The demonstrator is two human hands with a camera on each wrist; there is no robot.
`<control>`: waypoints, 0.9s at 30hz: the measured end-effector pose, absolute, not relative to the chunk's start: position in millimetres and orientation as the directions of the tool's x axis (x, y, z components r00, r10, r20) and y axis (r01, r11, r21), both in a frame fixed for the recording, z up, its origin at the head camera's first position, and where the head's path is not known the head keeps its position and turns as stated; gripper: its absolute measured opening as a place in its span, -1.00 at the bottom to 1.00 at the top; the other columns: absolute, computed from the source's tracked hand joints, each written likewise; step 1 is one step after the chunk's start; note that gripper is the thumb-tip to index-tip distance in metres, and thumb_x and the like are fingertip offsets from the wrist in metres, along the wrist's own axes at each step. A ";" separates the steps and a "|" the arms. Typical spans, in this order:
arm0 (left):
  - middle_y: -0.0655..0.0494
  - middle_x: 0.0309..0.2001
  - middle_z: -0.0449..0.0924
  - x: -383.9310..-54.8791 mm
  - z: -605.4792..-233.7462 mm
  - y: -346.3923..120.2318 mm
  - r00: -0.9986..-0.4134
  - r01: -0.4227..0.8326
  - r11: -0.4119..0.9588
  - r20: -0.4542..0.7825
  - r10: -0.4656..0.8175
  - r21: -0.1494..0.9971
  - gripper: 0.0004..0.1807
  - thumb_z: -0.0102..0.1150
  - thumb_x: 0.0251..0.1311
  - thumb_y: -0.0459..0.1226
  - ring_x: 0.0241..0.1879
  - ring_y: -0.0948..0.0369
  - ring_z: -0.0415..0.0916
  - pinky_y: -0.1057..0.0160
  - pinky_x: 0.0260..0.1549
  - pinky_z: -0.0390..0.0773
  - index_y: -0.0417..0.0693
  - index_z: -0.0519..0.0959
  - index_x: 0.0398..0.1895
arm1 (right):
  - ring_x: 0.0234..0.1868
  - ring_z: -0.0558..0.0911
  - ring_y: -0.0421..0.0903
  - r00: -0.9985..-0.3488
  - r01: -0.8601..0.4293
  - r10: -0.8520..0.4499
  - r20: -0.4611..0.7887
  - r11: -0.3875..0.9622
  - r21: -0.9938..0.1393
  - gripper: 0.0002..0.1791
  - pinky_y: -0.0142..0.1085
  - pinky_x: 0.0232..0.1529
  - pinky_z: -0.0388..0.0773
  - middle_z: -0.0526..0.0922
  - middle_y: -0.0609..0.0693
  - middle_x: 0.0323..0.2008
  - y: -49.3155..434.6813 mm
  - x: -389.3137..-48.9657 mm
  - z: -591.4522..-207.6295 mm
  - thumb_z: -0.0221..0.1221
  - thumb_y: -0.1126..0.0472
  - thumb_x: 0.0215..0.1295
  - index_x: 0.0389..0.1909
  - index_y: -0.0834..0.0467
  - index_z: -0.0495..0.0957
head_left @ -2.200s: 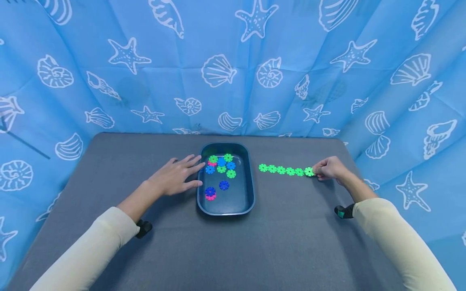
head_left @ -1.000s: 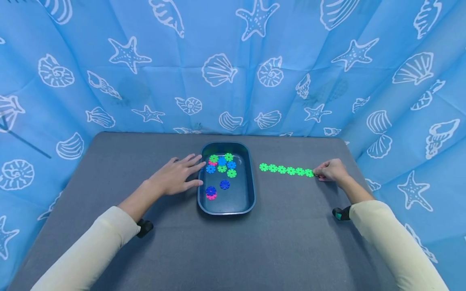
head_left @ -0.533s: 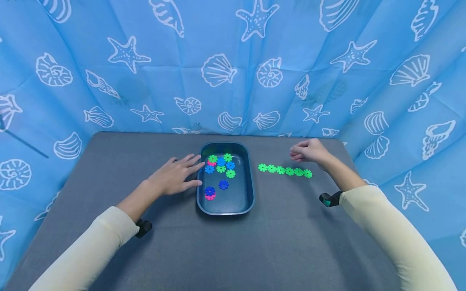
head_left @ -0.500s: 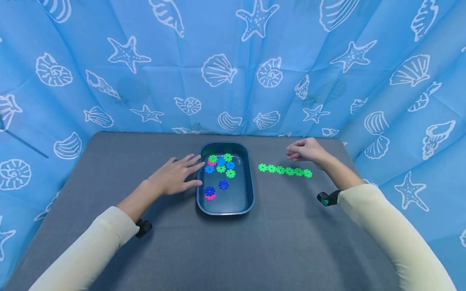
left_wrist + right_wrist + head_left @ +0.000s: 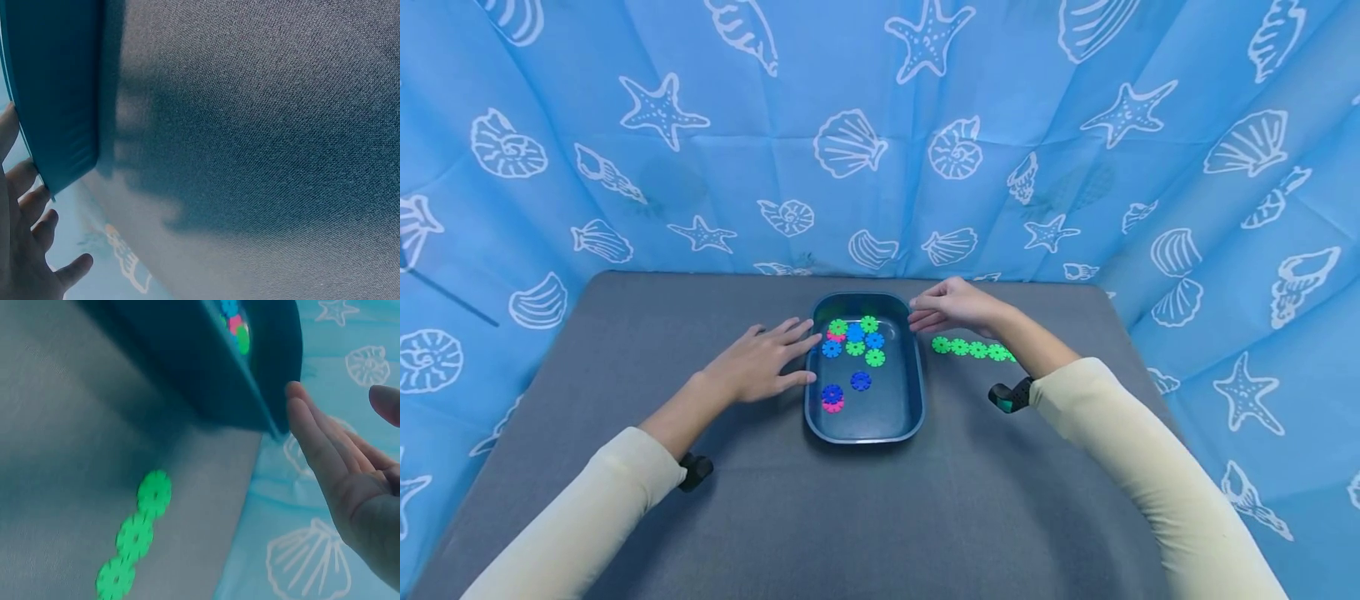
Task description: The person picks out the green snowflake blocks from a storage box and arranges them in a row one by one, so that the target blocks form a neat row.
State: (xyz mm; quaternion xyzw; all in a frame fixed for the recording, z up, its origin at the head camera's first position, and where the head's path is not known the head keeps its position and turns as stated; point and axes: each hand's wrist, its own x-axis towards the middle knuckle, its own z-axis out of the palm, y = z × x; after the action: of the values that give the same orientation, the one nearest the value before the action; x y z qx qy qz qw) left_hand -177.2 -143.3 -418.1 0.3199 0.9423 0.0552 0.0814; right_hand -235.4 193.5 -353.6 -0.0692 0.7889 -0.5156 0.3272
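Observation:
My left hand (image 5: 763, 362) lies with fingers spread and straight, fingertips at the left rim of a dark blue plastic tray (image 5: 883, 417). In the left wrist view, the fingers (image 5: 24, 178) meet the tray's rim from outside. My right hand (image 5: 958, 307) is over the tray's upper right rim, fingers extended and nothing between them; the right wrist view shows thumb and fingers apart. Notched plastic discs lie in the tray: green (image 5: 875, 357), light blue (image 5: 831, 348), dark blue (image 5: 861, 381) and pink (image 5: 832, 407). A row of green notched discs (image 5: 977, 350) lies right of it, its right end behind my forearm.
A grey cloth-covered table (image 5: 880, 517) carries the tray and row. Behind it hangs a blue curtain (image 5: 775, 192) with white shells and starfish. A black wrist camera (image 5: 1011, 396) is on my right wrist, another device (image 5: 696, 472) on my left.
My right hand has let go of the last green disc in the row, lifted, and moved left across to the tray's right rim. The left hand has stayed in place.

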 end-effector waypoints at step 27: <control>-0.06 0.56 0.02 -179.1 -421.7 -145.3 -0.778 0.599 0.784 -0.114 0.618 0.163 -0.21 -0.01 0.39 0.21 0.52 -0.13 -0.05 -0.39 0.31 0.10 0.05 0.18 0.55 | 0.31 0.45 0.27 -0.668 0.283 -0.368 -0.647 0.679 -0.678 -0.20 0.01 0.23 0.47 0.33 0.37 0.36 115.1 -235.2 -389.3 0.15 0.05 0.46 0.52 0.32 0.03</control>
State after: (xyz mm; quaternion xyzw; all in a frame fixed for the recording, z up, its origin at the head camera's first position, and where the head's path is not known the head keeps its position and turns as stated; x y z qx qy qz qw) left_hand -179.1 -145.3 -421.7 0.3231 0.9411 0.0587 0.0810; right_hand -235.2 115.1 -389.3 -0.0259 0.8209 -0.4001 0.4067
